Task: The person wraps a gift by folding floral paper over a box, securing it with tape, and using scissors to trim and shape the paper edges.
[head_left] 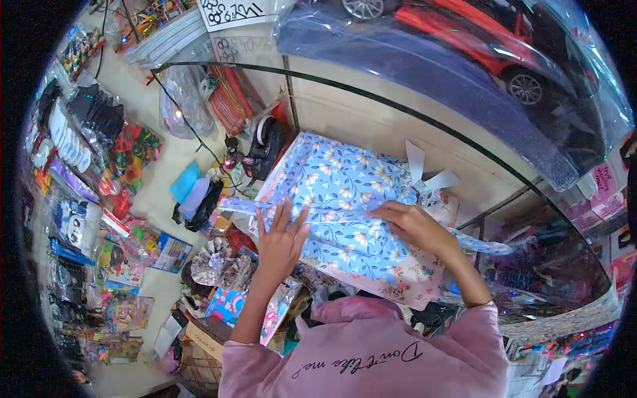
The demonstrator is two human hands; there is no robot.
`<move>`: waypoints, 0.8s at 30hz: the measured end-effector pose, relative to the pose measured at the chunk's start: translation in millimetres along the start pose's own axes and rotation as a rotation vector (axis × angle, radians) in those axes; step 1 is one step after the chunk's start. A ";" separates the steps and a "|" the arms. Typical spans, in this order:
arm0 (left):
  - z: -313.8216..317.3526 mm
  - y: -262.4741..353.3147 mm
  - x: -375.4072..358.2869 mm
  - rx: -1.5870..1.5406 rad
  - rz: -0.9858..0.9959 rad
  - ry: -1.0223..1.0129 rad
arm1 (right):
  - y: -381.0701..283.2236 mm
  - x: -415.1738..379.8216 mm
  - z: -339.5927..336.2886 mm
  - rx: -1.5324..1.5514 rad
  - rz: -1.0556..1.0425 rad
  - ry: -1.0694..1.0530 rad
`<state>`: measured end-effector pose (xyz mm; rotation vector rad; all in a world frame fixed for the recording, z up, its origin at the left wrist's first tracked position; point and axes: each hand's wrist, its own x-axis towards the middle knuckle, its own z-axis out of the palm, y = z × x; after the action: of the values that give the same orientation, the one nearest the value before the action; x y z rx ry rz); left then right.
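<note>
Blue floral wrapping paper [352,176] lies in front of me, with a raised fold running across it and narrow ends sticking out on both sides. My left hand [282,232] rests flat on its left part, fingers spread. At the right of the fold, my right hand [415,227] pinches the paper between thumb and fingers. A pink floral sheet [421,278] shows beneath the near right edge. Whatever the blue paper may cover is hidden. White paper strips [423,174] stand up by the far right corner.
A glass case edge [398,103] curves along the far side, with a boxed red toy car [464,30] above it. A black tape dispenser [265,146] stands at the far left of the paper. Several packaged goods [73,219] hang on the left wall. A cardboard box [202,341] lies below left.
</note>
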<state>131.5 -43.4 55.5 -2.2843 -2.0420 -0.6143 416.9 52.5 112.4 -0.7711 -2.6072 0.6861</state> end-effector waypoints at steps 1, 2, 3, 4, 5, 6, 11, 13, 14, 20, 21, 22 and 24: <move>1.0 -2.7 0.0 0.029 0.002 0.015 | 0.1 4.0 1.3 -0.026 0.003 -0.037; 1.6 -4.4 -0.4 0.058 0.003 0.028 | -0.5 8.4 2.6 -0.050 0.007 -0.075; -0.8 -3.6 -0.9 0.029 -0.032 0.049 | -1.3 13.5 3.4 -0.035 -0.013 -0.092; -2.0 -2.7 0.2 0.058 -0.066 0.032 | -2.6 19.5 4.3 -0.019 -0.033 -0.108; -3.1 -2.4 2.6 0.088 -0.101 0.015 | -4.2 25.1 5.8 -0.003 -0.052 -0.124; -3.6 -2.4 5.2 0.118 -0.137 0.000 | -4.6 31.2 8.7 0.005 -0.076 -0.131; 11.0 26.7 14.6 -0.275 0.085 -0.015 | 1.9 54.8 35.5 0.045 -0.223 -0.049; 15.2 36.8 12.9 -0.315 0.107 -0.029 | 5.7 60.5 40.6 0.067 -0.236 -0.031; 16.1 38.4 11.9 -0.335 0.118 -0.037 | 6.7 62.5 41.5 0.079 -0.241 -0.023; 13.5 29.4 10.5 -0.322 0.151 -0.111 | 12.4 50.2 13.6 -0.141 -0.146 -0.107; 12.7 28.7 11.2 -0.323 0.155 -0.119 | 17.8 47.2 14.8 -0.129 -0.180 -0.112; 13.0 27.9 11.8 -0.323 0.155 -0.120 | 21.6 43.6 15.7 -0.119 -0.166 -0.107; 14.9 27.2 12.6 -0.327 0.156 -0.126 | 24.0 38.3 15.9 -0.099 -0.132 -0.097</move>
<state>162.6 -31.3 52.2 -2.6954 -1.9069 -0.8718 389.4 86.7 93.2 -0.6007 -2.7689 0.5736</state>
